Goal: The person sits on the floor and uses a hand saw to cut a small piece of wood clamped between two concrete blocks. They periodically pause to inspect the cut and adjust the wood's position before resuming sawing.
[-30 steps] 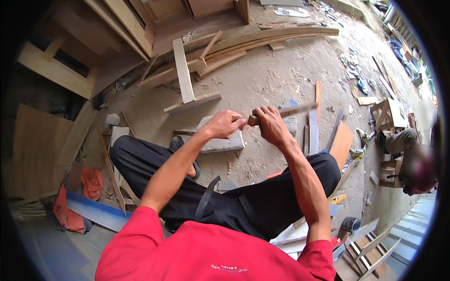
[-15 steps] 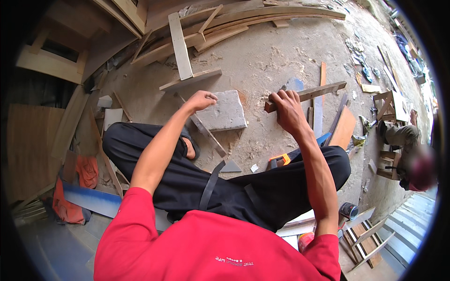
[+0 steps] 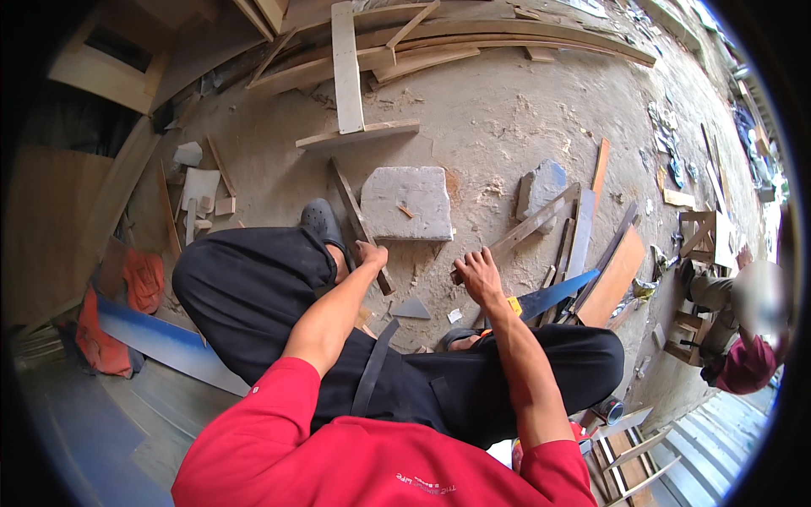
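Note:
My right hand (image 3: 480,275) is closed around the near end of a wooden batten (image 3: 534,221), which slants away to the right. A narrow wooden strip (image 3: 350,199) lies beside my foot, and my left hand (image 3: 370,253) is closed on it near its closer end. Between and beyond the hands sits a pale, squarish block (image 3: 401,190) with a small wood offcut (image 3: 406,212) on top. A handsaw (image 3: 553,296) with a blue blade lies by my right forearm; the arm partly hides its orange-yellow handle. Beyond the batten stands a rough grey-blue block (image 3: 541,190).
A T-shaped wooden piece (image 3: 348,76) and long boards (image 3: 507,35) lie at the back. Boards and strips, including a brown panel (image 3: 614,275), crowd the right side. A grey triangular piece (image 3: 411,308) lies nearby. Another person (image 3: 718,296) sits far right.
My right hand has come down and nearer to me with the batten. My left hand has left the pale block and taken hold of the narrow strip. The view has shifted.

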Available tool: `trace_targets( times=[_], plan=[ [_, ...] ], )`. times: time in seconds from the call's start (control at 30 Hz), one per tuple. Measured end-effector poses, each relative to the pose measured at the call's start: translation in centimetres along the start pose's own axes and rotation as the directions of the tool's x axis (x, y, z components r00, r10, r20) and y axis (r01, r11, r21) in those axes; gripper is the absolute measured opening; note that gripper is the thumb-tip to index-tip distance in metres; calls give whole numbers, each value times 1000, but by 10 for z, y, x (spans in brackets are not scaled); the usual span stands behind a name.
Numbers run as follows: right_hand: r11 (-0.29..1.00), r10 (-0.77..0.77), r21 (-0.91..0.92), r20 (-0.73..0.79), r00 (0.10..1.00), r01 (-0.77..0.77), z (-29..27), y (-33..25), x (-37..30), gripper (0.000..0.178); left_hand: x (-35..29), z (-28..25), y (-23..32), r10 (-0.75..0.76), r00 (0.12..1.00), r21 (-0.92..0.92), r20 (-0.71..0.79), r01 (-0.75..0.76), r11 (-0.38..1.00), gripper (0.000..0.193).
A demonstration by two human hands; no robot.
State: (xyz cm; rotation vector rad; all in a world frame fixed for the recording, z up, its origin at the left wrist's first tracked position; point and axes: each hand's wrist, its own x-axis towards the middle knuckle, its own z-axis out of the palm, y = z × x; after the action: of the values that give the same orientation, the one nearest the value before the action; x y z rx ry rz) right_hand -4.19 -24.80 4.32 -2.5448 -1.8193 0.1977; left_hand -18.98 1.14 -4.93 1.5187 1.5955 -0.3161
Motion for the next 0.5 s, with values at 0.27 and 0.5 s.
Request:
trace_targets(
  times=[0.27,0.5],
  plan=[
    [984,152,-119,197,969,-130,40,6,-11,24,-62,-56,33,317,818,-871,481,405,277,58],
    [953,291,-110,57,955,-283,2,-12,20,31,-72,-84,26,506,666,-830,548,508,229,73]
  ],
)
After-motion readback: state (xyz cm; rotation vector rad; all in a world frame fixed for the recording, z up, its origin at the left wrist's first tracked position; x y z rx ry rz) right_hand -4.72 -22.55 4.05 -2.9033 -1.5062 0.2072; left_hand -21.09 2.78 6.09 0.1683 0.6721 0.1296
